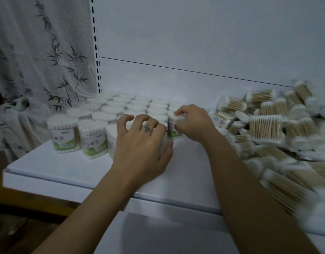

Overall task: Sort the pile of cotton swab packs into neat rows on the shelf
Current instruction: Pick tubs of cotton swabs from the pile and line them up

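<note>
Gripping upright swab packs point(174, 129) on the shelf point(66, 167): left hand point(141, 143) clasps one, right hand point(192, 123) pinches its neighbour.

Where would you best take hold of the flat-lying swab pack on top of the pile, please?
Probably from above, pinching across the wooden-stick middle: the swab pack lies flat, face up, atop the pile with nothing over it, and its cotton ends look softer.

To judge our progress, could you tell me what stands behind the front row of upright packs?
More upright packs in rows reaching the back wall, only their white tops showing. The left hand and right hand hide some of them.
</note>
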`<state>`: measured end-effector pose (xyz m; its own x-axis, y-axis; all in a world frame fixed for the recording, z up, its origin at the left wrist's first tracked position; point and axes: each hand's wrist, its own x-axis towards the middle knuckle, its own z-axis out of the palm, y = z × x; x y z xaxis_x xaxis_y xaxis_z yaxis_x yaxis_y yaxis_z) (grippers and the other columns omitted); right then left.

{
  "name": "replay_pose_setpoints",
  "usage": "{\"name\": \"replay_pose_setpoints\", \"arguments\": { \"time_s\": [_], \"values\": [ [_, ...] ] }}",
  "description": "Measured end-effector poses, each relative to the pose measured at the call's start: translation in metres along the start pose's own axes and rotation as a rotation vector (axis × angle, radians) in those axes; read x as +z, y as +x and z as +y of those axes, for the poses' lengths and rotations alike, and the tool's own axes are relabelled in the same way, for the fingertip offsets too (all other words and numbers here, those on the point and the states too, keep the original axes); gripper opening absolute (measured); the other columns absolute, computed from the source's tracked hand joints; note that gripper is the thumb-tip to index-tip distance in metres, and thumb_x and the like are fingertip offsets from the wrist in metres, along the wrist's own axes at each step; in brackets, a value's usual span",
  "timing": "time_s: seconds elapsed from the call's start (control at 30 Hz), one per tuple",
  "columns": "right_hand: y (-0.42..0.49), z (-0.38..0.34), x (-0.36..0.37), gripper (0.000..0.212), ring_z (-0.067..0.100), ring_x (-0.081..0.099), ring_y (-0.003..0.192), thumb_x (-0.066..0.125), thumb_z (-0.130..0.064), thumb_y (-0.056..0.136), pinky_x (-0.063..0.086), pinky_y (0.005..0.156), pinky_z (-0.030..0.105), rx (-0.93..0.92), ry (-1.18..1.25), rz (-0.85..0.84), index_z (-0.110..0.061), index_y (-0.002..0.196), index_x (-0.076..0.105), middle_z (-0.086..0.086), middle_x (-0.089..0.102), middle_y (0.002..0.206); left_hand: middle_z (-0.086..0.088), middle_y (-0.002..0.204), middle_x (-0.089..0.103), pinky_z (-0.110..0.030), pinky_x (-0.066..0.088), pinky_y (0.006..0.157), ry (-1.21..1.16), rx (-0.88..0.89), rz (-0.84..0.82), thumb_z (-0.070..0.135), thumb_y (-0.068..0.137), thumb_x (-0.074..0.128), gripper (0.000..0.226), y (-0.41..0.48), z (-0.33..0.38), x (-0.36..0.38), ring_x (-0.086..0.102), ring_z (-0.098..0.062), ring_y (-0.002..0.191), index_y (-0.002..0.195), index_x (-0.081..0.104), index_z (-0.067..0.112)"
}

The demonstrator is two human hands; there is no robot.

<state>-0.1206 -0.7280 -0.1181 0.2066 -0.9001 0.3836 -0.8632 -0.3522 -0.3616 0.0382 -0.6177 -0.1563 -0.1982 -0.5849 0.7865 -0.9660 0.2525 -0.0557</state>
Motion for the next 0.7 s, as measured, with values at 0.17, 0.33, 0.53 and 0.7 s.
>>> {"name": "replay_pose_setpoints", "arguments": {
  "time_s": [0.17,0.33,0.53,0.7],
  "values": [
    [-0.010,-0.010,-0.017,0.059,0.022,0.043,0.130,0.070,-0.024,0.083,0.037,0.103,0.032,-0.022,-0.043,-0.079,-0.029,0.138,0.050,0.003,0.045,0.143,-0.002,0.100,0.065,-0.048,0.030,0.094,-0.007,-0.022,-0.022,0.041,0.083,0.054,0.029,0.000,0.003,-0.007,0.056,-0.029,0.106,0.093,0.065,0.016],
    [-0.031,0.002,-0.067,0.048,0.016,0.051,0.121,0.071,-0.028,0.084,0.042,0.100,0.031,-0.058,-0.105,-0.021,-0.030,0.130,0.058,-0.002,0.056,0.131,-0.002,0.105,0.066,-0.047,0.030,0.093,-0.033,0.035,0.022,0.042,0.082,0.056,0.033,0.002,0.016,-0.009,0.056,-0.028,0.109,0.098,0.067,0.016],
    [-0.065,0.025,-0.137,0.040,0.008,0.060,0.094,0.077,-0.027,0.080,0.045,0.080,0.023,-0.018,-0.185,-0.156,-0.030,0.119,0.066,-0.006,0.064,0.111,0.001,0.101,0.068,-0.042,0.029,0.089,-0.176,0.021,-0.104,0.041,0.083,0.053,0.028,0.022,0.082,-0.003,0.058,-0.025,0.099,0.097,0.068,0.022],
    [-0.100,0.050,-0.149,0.034,0.000,0.058,0.078,0.075,-0.018,0.081,0.044,0.069,0.010,-0.040,-0.186,-0.165,-0.022,0.114,0.069,-0.010,0.064,0.093,0.006,0.119,0.062,-0.038,0.022,0.095,-0.390,0.015,-0.219,0.041,0.090,0.049,0.030,0.024,0.125,0.015,0.050,-0.020,0.115,0.112,0.063,0.027]
  ]
}}
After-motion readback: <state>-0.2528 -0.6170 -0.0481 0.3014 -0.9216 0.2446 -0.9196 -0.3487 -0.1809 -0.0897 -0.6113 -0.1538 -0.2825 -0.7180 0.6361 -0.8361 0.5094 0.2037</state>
